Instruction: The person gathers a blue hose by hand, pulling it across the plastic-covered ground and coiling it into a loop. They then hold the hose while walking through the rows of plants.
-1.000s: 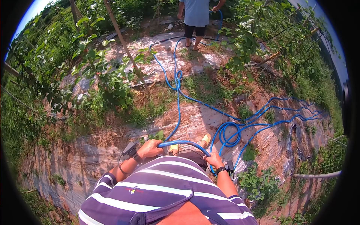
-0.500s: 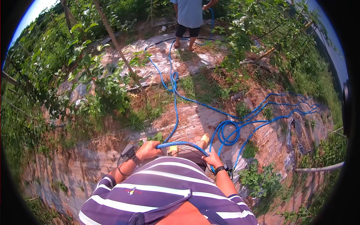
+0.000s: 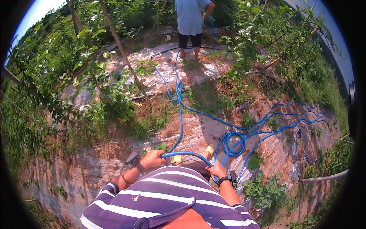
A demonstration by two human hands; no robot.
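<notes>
A blue hose bows across the front of my body, with a hand closed round it at each end of the bow. My left hand grips it on the left, and from there the hose runs away over the ground. On the right, my right hand is wrapped round the same hose, which drops behind that hand. Both palms are hidden. Just ahead of my right hand lies a loose coil of blue hose on the plastic-covered soil.
Ahead, a person in a light blue shirt stands facing away, hose beside one hand. Hose lines run off to the right. A leaning pole and leafy vines stand left. A pale pipe lies at right.
The view has tilted up slightly, so the scene sits lower. Both hands keep their hold on the hose, and the person ahead shows more fully.
</notes>
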